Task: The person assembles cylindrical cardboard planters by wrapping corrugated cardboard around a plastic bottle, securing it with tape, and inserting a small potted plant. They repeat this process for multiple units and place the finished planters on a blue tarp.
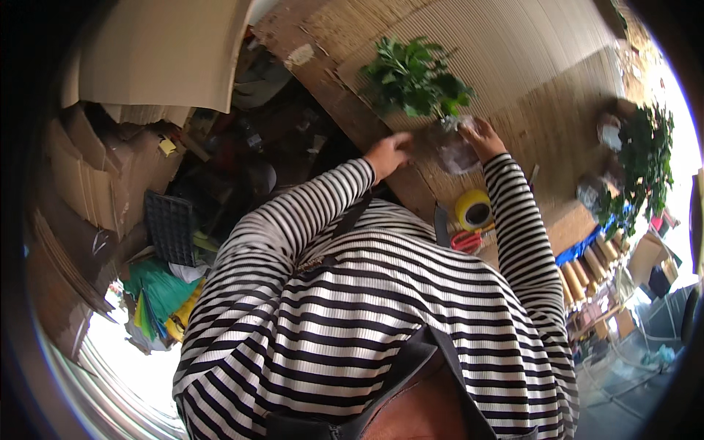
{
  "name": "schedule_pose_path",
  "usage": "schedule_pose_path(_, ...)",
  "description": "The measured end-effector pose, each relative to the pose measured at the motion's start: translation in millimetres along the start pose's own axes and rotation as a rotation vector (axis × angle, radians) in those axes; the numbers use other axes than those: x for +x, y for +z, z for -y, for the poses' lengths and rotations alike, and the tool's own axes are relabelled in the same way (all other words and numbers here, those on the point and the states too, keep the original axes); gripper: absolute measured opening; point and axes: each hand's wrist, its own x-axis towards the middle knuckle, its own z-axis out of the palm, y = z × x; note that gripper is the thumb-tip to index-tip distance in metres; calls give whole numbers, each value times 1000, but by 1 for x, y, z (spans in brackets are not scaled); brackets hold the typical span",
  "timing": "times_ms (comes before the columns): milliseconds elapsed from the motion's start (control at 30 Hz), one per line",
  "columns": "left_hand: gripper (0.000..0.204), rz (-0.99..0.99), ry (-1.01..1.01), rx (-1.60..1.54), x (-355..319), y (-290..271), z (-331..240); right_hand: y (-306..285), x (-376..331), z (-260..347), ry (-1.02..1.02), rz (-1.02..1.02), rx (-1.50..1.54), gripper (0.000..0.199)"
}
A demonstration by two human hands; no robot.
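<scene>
Green leaves mark the plant [416,77], lying on a cardboard sheet [513,51] at about one o'clock from the striped torso. The right hand [482,138] grips the plant's base, fingers clamped around its clear wrap [458,154]. The left hand [387,154] rests on the cardboard just at nine o'clock of the wrap, fingers curled together; whether it holds anything I cannot tell. A yellow tape roll [474,209] and red scissors [466,240] lie at six o'clock of the wrap.
</scene>
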Motion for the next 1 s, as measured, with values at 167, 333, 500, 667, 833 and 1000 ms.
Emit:
schedule_pose_path(167, 54, 22, 75, 95, 41, 6, -6, 4, -25, 49, 15, 46, -75, 108)
schedule_pose_path(333, 56, 20, 5, 153, 30, 11, -29, 11, -30, 51, -4, 56, -126, 112)
schedule_pose_path(500, 56, 63, 26, 177, 47, 7, -2, 14, -44, 52, -39, 54, -156, 108)
schedule_pose_path(667, 42, -249, 7, 22, 11, 20, -19, 25, -42, 32, -25, -108, -252, 101)
schedule_pose_path(833, 45, -509, -68, -307, 31, 28, 34, 33, -63, 37, -93, -203, -409, 103)
schedule_pose_path(1000, 24, -576, -163, -580, 36, 31, 25, 28, -70, 59, -58, -144, -420, 108)
